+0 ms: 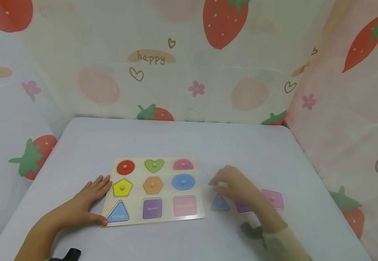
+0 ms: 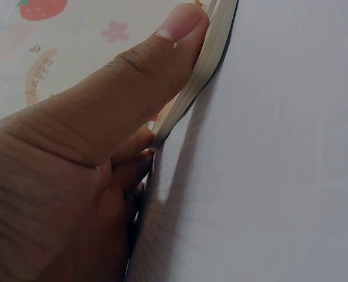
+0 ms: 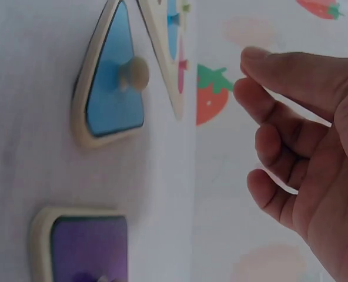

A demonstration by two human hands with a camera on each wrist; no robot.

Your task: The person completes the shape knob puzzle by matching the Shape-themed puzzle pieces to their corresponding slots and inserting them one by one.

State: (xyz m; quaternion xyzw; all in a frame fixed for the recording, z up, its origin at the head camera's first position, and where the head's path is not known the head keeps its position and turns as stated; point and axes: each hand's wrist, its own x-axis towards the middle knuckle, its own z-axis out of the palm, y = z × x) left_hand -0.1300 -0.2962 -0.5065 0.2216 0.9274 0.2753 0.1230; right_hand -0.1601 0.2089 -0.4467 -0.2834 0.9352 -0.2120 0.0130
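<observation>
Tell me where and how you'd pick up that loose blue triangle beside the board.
Probably by the round wooden knob on the loose blue triangle: come straight down from above and pinch it with the nearby right hand. The piece lies flat on the table, so its thin edges offer little, while the knob stands up from its face.

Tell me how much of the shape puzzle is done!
Six knobbed pieces already fill the top two rows of the board. The right hand holds nothing. Still to place: the blue triangle, purple square and pink rectangle, lying loose right of the board.
</observation>
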